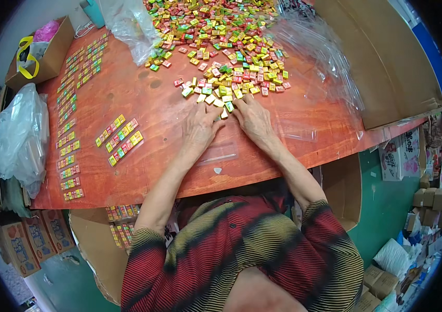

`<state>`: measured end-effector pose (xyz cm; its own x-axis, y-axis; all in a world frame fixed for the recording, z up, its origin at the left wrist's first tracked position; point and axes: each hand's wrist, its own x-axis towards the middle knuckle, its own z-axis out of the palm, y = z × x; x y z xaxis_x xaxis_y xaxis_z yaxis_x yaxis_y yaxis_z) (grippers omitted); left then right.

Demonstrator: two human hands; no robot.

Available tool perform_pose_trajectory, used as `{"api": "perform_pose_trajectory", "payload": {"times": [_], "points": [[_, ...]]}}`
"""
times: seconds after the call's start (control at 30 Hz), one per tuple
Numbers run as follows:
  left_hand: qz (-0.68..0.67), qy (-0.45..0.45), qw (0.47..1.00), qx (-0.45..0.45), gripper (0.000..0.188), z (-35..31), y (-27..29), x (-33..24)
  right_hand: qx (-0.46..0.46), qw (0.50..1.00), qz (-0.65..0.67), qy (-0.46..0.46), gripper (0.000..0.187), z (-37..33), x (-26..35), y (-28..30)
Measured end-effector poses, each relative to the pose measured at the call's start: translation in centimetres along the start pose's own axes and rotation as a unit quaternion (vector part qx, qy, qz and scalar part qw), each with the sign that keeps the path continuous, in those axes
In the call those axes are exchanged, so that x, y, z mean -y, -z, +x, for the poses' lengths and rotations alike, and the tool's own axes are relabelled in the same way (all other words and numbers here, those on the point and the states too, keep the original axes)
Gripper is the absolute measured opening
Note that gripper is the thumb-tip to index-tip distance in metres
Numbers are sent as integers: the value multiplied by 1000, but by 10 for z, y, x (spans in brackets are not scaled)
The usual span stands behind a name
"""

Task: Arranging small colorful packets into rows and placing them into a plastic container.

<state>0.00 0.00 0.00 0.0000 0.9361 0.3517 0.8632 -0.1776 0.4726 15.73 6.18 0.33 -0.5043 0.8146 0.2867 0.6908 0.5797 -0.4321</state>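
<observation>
Both my hands rest on the red-brown table at the near tip of a pile of tiny boxes [226, 78], coloured yellow, red and green. My left hand [200, 125] has its fingers bent, with the thumb and forefinger at a small yellow box [224, 113]. Just to the right, the bent fingers of my right hand [252, 115] press on a small green-and-yellow box [229, 106]. Some fingertips are hidden among the boxes. Close below my left hand lies a clear plastic tray [218, 154], with nothing in it. Another clear tray [298, 131] lies right of my right hand.
Left on the table are filled trays [122, 136] and a long column of filled strips [67, 140]. Clear plastic bags [20, 130] sit at the left edge. Stacked clear trays [330, 57] and a cardboard box [382, 57] stand right. An open carton [93, 244] is below.
</observation>
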Motion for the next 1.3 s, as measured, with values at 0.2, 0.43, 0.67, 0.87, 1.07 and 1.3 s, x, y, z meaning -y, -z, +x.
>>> {"api": "perform_pose_trajectory", "payload": {"times": [0.2, 0.43, 0.67, 0.87, 1.07, 1.3], "points": [[-19, 13, 1000, 4, 29, 0, 3, -1, 30, 999, -24, 28, 18, -9, 0, 6], [4, 15, 1000, -5, 26, 0, 4, 4, -8, 999, 12, -33, 17, -6, 7, 23], [-17, 44, 999, -3, 27, -4, 11, 10, -15, 997, -67, 39, 21, 10, -8, 5], [13, 40, 999, 2, 24, -8, 16, 8, 23, 994, -73, 81, 17, 9, -10, -6], [9, 73, 997, 0, 25, -13, 15, 15, 12, 999, 11, 30, 16, 14, 13, 2], [16, 94, 995, 1, 26, -15, 24, 17, 16, 999, 27, 25, 18, 41, 36, -19]]}}
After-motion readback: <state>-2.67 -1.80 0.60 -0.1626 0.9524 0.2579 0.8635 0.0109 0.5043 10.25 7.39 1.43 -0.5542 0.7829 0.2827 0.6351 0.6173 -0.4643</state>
